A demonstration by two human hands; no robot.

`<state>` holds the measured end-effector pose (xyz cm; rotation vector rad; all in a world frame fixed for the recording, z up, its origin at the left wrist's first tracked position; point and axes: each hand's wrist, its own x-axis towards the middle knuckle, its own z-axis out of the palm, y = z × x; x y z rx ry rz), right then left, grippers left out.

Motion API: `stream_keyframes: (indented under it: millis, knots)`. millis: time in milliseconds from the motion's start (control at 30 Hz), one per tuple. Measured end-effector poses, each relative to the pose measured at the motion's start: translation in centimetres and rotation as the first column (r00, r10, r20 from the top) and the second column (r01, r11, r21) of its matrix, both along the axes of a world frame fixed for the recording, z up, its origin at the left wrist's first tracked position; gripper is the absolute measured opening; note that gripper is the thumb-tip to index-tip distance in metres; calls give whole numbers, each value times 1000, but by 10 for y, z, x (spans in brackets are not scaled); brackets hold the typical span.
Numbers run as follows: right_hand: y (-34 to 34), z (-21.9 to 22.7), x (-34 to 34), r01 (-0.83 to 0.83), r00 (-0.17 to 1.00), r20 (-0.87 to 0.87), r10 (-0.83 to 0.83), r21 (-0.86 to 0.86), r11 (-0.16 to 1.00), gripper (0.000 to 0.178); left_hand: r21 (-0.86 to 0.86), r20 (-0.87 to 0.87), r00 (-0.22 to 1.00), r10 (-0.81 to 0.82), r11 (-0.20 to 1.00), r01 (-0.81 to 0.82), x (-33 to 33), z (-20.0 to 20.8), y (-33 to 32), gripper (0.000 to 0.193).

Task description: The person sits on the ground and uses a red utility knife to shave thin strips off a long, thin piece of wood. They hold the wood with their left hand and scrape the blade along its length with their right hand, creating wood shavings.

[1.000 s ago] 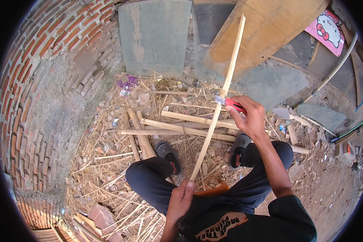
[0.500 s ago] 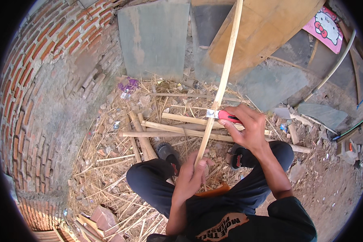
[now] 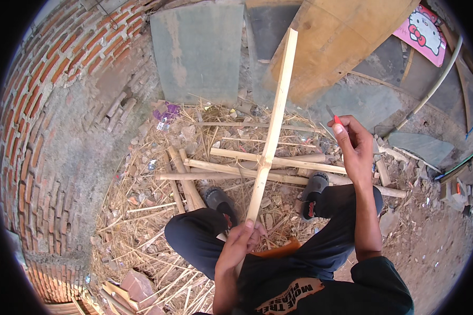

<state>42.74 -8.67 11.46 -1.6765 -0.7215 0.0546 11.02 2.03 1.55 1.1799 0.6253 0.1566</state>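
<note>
A long split bamboo strip [image 3: 277,113], with a knot partway down, slants upward in front of me. My left hand [image 3: 239,244] is closed around its lower part, near my lap. Off to the right, my right hand [image 3: 356,147] grips a red-handled cutter knife [image 3: 337,120]. Its narrow blade points up and to the left, well apart from the strip. Most of the knife's handle is hidden in my fingers.
Several bamboo pieces [image 3: 228,169] lie crossed between my feet on ground strewn with straw and shavings. A brick wall [image 3: 52,105] stands left. Grey panels [image 3: 197,52] and a brown board [image 3: 347,42] lean ahead. A pale curved pole [image 3: 431,94] rises at right.
The knife has come off the bamboo strip as my right hand moved right. The strip has shifted down toward me, bringing its top end into view. My left hand is slightly lower.
</note>
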Motion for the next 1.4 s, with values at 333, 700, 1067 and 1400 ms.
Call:
stream_keyframes:
  millis: [333, 700, 1067, 1400]
  knots:
    - [39, -43, -59, -250, 923, 275, 268, -100, 963, 28, 299, -90, 994, 61, 954, -32, 10, -3, -7, 49]
    - [41, -63, -58, -265, 875, 369, 312, -172, 949, 19, 513, -212, 974, 75, 857, 46, 9, 1, -8, 44]
    - [24, -80, -22, -69, 958, -264, 117, 183, 981, 9, 36, -78, 996, -48, 998, 51, -15, -9, 7, 51]
    - [-5, -84, -19, -76, 997, -20, 74, -296, 952, 15, -255, 55, 996, -68, 964, 79, -54, -16, 25, 61]
